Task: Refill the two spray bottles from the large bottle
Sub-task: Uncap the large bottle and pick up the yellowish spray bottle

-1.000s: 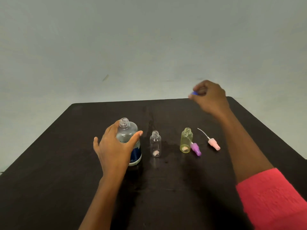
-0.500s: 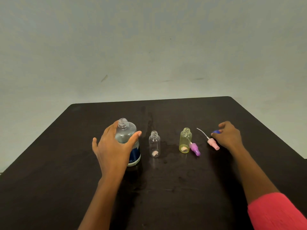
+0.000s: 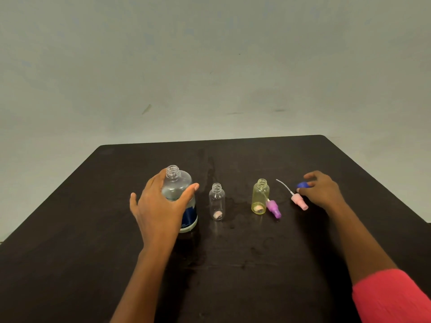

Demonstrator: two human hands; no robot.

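Loosening, seemingly: right hand (image 3: pixel 323 191) off blue cap (image 3: pixel 302 184)

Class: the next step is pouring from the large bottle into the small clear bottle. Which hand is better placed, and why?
Left. The left hand already wraps the uncapped large bottle, right beside the clear bottle. The right hand is farther off, at the blue cap.

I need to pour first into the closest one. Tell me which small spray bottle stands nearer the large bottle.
The clear small bottle: it stands right beside the large bottle, while the yellow small bottle is farther right.
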